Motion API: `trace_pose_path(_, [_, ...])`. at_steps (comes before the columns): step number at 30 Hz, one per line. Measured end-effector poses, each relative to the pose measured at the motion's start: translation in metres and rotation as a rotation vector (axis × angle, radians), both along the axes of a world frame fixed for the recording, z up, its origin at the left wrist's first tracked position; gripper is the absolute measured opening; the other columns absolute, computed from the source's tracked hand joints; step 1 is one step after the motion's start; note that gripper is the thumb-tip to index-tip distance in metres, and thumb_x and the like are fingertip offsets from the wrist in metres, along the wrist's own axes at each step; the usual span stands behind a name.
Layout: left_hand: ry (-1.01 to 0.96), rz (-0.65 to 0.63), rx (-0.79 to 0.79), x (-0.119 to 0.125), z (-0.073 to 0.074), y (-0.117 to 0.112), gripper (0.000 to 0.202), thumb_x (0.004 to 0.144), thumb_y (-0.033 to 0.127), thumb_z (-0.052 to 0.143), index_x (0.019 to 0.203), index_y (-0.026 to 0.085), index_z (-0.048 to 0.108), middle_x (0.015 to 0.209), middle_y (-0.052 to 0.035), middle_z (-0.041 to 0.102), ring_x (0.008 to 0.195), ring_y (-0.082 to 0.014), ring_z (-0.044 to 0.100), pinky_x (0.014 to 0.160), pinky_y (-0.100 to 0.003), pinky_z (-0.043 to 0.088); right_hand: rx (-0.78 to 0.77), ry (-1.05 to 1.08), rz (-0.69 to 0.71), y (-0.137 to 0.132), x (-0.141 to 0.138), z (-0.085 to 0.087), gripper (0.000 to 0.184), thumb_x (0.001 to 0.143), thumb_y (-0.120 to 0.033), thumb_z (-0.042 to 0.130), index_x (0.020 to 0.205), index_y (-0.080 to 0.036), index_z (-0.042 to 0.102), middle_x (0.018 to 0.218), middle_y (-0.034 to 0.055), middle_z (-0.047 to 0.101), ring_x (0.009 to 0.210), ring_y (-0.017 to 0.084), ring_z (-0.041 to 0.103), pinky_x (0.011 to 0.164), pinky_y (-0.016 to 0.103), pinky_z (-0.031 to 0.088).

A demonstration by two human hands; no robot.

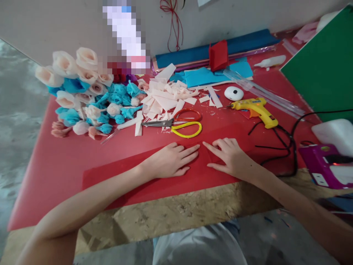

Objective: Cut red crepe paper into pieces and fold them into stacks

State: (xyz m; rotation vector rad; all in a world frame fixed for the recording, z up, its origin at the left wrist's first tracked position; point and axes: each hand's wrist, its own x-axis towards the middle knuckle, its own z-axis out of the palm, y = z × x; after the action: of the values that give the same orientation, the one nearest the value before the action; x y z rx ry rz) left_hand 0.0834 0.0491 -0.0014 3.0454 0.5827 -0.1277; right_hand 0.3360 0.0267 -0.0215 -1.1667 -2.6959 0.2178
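A long sheet of dark red paper (pixel 132 162) lies on the red table cover near the front edge. My left hand (pixel 173 160) rests flat on it, fingers stretched to the right. Opposite, my right hand (pixel 227 158) touches the same sheet, its index finger pointing left toward the left fingertips, with a small gap between the hands. Just beyond them lie scissors (pixel 172 123) with one orange and one yellow handle, blades slightly apart. A yellow glue gun (pixel 256 110) sits past my right hand.
Paper flowers (pixel 74 84) in cream and blue crowd the left. Pale paper scraps (pixel 162 97) are heaped mid-table. Rolled blue paper (pixel 215 48) runs along the wall. A black cable (pixel 293 147), a purple power strip (pixel 317 163) and a green board (pixel 325 62) occupy the right.
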Motion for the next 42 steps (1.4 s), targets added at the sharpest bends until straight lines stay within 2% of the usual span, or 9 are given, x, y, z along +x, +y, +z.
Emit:
trace_pose_path(4, [0.003, 0.003, -0.01, 0.0, 0.0, 0.0, 0.046, 0.092, 0.035, 0.034, 0.131, 0.012, 0.041, 0.146, -0.009, 0.033, 0.094, -0.0202, 0.058, 0.082, -0.034, 0.041, 0.006, -0.072, 0.043, 0.009, -0.001, 0.004, 0.072, 0.083, -0.058, 0.043, 0.133, -0.007, 0.043, 0.094, 0.0132, 0.054, 0.085, 0.024, 0.043, 0.076, 0.038, 0.032])
trace_pose_path(7, [0.004, -0.001, -0.012, 0.001, 0.0, 0.0, 0.046, 0.092, 0.036, 0.034, 0.131, 0.012, 0.042, 0.145, -0.0095, 0.033, 0.091, -0.0195, 0.058, 0.081, -0.034, 0.041, 0.015, -0.115, 0.069, 0.017, -0.004, 0.007, 0.078, 0.082, -0.063, 0.039, 0.133, -0.006, 0.042, 0.091, 0.0118, 0.054, 0.082, 0.024, 0.042, 0.074, 0.037, 0.031])
trace_pose_path(11, [-0.009, 0.001, -0.009, 0.001, 0.001, 0.001, 0.045, 0.091, 0.035, 0.036, 0.13, 0.012, 0.043, 0.144, -0.0107, 0.036, 0.094, -0.0202, 0.058, 0.082, -0.035, 0.041, 0.054, -0.139, 0.038, 0.019, -0.009, 0.005, 0.061, 0.09, -0.051, 0.032, 0.132, -0.008, 0.044, 0.087, 0.0096, 0.053, 0.079, 0.022, 0.041, 0.071, 0.035, 0.03])
trace_pose_path(16, [-0.019, 0.013, -0.01, 0.001, 0.001, 0.001, 0.045, 0.091, 0.036, 0.037, 0.13, 0.013, 0.043, 0.143, -0.0101, 0.036, 0.095, -0.0208, 0.059, 0.082, -0.035, 0.042, 0.117, -0.13, 0.023, 0.009, -0.008, 0.001, 0.052, 0.092, -0.042, 0.035, 0.131, -0.009, 0.046, 0.087, 0.0109, 0.056, 0.08, 0.023, 0.043, 0.072, 0.035, 0.03])
trace_pose_path(23, [-0.032, 0.018, -0.038, 0.001, 0.001, 0.001, 0.045, 0.091, 0.036, 0.036, 0.13, 0.013, 0.043, 0.144, -0.0107, 0.036, 0.102, -0.0218, 0.057, 0.085, -0.034, 0.041, 0.085, -0.098, 0.139, -0.009, 0.006, 0.007, 0.042, 0.089, -0.038, 0.046, 0.12, -0.012, 0.056, 0.084, 0.0085, 0.059, 0.077, 0.021, 0.045, 0.072, 0.035, 0.03])
trace_pose_path(34, [-0.02, 0.006, -0.007, 0.001, -0.001, 0.001, 0.045, 0.091, 0.036, 0.035, 0.129, 0.013, 0.044, 0.143, -0.0116, 0.036, 0.094, -0.0208, 0.059, 0.081, -0.034, 0.041, 0.081, -0.067, 0.256, -0.03, 0.023, 0.013, 0.03, 0.09, -0.029, 0.045, 0.114, -0.017, 0.059, 0.081, 0.0032, 0.06, 0.076, 0.017, 0.046, 0.079, 0.036, 0.031])
trace_pose_path(39, [-0.013, 0.01, -0.002, 0.001, 0.0, 0.001, 0.045, 0.091, 0.036, 0.037, 0.128, 0.013, 0.044, 0.143, -0.0118, 0.036, 0.091, -0.0204, 0.059, 0.08, -0.034, 0.042, -0.008, 0.022, 0.27, -0.039, 0.021, 0.024, 0.021, 0.087, -0.029, 0.05, 0.1, -0.022, 0.065, 0.075, 0.0014, 0.059, 0.075, 0.016, 0.046, 0.076, 0.034, 0.031])
trace_pose_path(41, [-0.033, 0.012, 0.001, 0.001, -0.001, 0.001, 0.044, 0.09, 0.036, 0.038, 0.128, 0.013, 0.045, 0.142, -0.0125, 0.038, 0.088, -0.0198, 0.06, 0.079, -0.034, 0.043, -0.056, 0.123, 0.219, -0.042, 0.016, 0.027, 0.017, 0.087, -0.029, 0.05, 0.088, -0.023, 0.066, 0.072, 0.0009, 0.058, 0.073, 0.015, 0.045, 0.074, 0.034, 0.032])
trace_pose_path(42, [-0.05, 0.013, 0.004, 0.0, -0.002, 0.001, 0.044, 0.09, 0.035, 0.038, 0.127, 0.013, 0.045, 0.141, -0.0128, 0.039, 0.087, -0.0195, 0.06, 0.078, -0.034, 0.044, -0.066, 0.176, 0.148, -0.043, 0.013, 0.027, 0.017, 0.087, -0.028, 0.05, 0.084, -0.023, 0.065, 0.071, 0.001, 0.058, 0.073, 0.015, 0.045, 0.074, 0.033, 0.032])
